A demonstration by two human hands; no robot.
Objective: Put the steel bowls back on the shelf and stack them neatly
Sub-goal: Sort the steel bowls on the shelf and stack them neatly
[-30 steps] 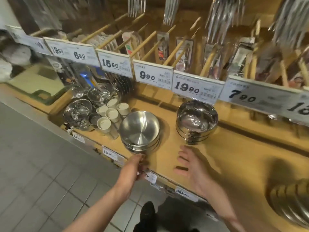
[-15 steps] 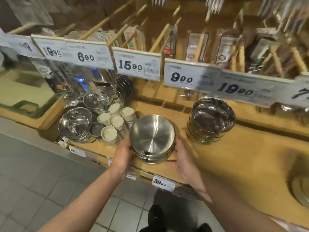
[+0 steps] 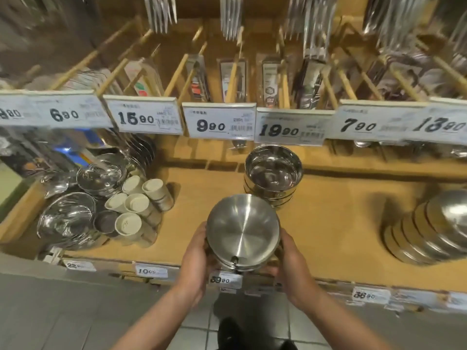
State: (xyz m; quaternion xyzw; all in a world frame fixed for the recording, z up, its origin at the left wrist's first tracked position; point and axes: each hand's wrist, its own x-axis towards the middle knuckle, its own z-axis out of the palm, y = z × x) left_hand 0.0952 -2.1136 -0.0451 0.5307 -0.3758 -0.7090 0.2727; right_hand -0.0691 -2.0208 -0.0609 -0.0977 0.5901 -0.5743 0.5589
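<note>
A short stack of matte steel bowls (image 3: 242, 231) sits between my two hands over the front edge of the wooden shelf (image 3: 336, 228). My left hand (image 3: 195, 256) grips its left side and my right hand (image 3: 290, 258) grips its right side, fingers curled under the stack. Just behind it stands a second stack of shiny, deeper steel bowls (image 3: 274, 173). A leaning row of larger steel bowls (image 3: 429, 231) lies on its side at the right end of the shelf.
Glass lids (image 3: 68, 218) and cream-capped cups (image 3: 136, 203) crowd the shelf's left end. Price tags (image 3: 218, 121) line the upper rail, with packaged utensils hanging behind. Bare wood lies between the stacks and the right-hand bowls. Grey floor tiles are below.
Both hands came from the shelf edge onto the matte stack and took hold of it. The stack now sits nearer the front edge, close in front of the shiny stack.
</note>
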